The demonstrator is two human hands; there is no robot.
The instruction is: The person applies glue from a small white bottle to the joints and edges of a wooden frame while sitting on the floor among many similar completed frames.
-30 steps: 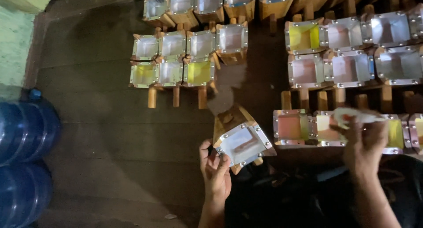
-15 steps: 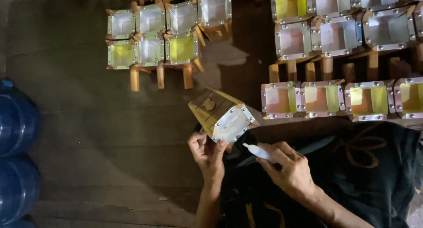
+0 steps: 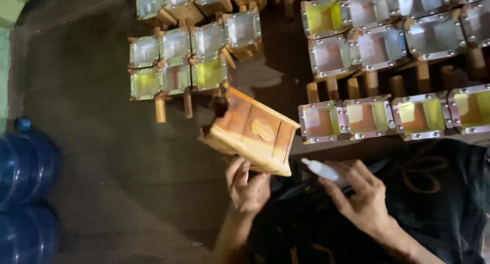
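My left hand (image 3: 247,184) grips the lower edge of a wooden lantern box (image 3: 252,131), tilted so its orange wooden side with a small cut-out shape faces up. My right hand (image 3: 360,195) holds a small white squeeze bottle (image 3: 319,168), its nozzle pointing left toward the box's lower right corner, a short gap away. Both hands hover above my lap, which is covered in dark cloth (image 3: 434,203).
Several finished lantern boxes with metal-rimmed panes lie in rows at the right (image 3: 388,116) and in a cluster at upper left (image 3: 178,65), on wooden pegs. Two blue water jugs (image 3: 23,192) sit at the left edge. Dark wooden floor (image 3: 112,162) lies between.
My left hand has turned the box so its wooden side shows instead of the glazed opening. My right hand came down from the row of boxes with the bottle and now holds it beside the box.
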